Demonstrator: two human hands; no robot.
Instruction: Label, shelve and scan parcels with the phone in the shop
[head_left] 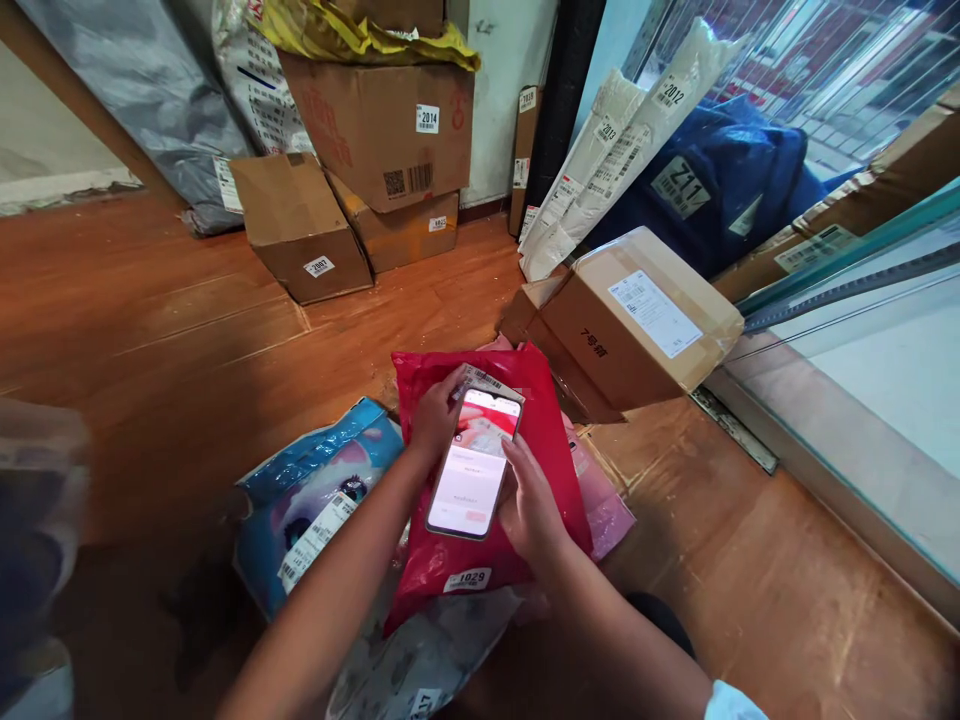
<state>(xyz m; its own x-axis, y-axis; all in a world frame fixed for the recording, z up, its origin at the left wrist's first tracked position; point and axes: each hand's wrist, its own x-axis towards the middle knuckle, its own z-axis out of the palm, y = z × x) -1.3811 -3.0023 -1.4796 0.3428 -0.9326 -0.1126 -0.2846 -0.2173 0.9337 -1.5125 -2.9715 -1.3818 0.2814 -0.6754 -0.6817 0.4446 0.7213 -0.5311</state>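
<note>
My right hand is closed around a smartphone, its thumb along the screen's right edge. The lit screen shows a red picture above a white panel. Under the phone lies a red plastic mailer bag with a "1029" sticker near its bottom edge. My left hand grips this bag at the white label by its upper edge; some of those fingers are hidden. A blue mailer bag lies left of it, a pink bag to the right, and a pale grey bag below.
Cardboard boxes are stacked against the back wall. A taped carton sits ahead right, beside two long wrapped packages and a blue sack. A glass panel runs along the right. Something blurred stands at far left.
</note>
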